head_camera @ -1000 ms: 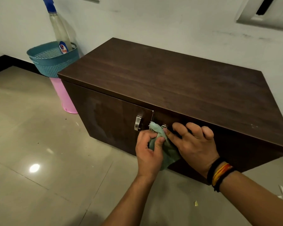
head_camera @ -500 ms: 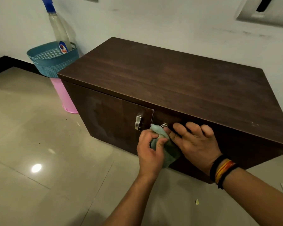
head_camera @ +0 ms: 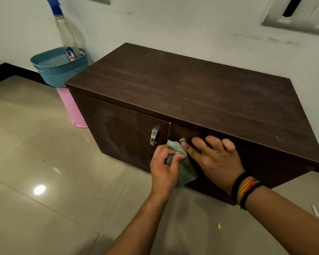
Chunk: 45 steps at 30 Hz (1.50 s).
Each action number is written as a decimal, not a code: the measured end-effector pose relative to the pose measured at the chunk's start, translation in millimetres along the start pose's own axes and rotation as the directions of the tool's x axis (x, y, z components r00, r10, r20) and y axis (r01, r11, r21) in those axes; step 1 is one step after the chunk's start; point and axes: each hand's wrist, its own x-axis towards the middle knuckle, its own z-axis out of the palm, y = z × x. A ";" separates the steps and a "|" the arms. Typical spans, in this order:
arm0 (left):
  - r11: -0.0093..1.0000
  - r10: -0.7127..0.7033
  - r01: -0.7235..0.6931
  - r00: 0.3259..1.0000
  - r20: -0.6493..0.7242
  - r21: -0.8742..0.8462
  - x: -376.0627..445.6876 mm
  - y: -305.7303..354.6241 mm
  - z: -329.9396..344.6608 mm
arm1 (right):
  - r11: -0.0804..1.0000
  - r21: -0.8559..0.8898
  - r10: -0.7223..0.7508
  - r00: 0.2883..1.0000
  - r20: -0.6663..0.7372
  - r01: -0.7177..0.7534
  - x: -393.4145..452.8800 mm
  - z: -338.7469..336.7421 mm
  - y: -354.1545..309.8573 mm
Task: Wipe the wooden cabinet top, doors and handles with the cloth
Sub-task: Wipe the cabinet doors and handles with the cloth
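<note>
A low dark wooden cabinet [head_camera: 182, 85] stands against the wall with two front doors. The left door [head_camera: 122, 133] carries a bare silver handle [head_camera: 154, 135]. My left hand [head_camera: 164, 168] is closed on a pale green cloth [head_camera: 185, 170], pressed over the right door's handle [head_camera: 182, 140], of which only the metal top shows. My right hand [head_camera: 215, 157] lies flat on the right door beside it, thumb touching the cloth, fingers spread. Bands circle my right wrist.
A teal basket [head_camera: 59, 70] holding a clear spray bottle [head_camera: 66, 35] sits on a pink bin [head_camera: 72, 111] left of the cabinet. Glossy floor tiles [head_camera: 44, 181] spread in front. Small scraps [head_camera: 219, 225] lie on the floor at the right.
Both hands stay at the right door's handle; the cloth has shifted slightly as my left hand rubs it there. The view barely moved.
</note>
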 end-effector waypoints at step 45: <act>0.969 0.024 -0.024 1.000 0.004 0.246 -7.7 -6.9 -40.5 | 0.997 0.071 0.001 0.996 0.088 -0.008 7.9 -18.0 -7.1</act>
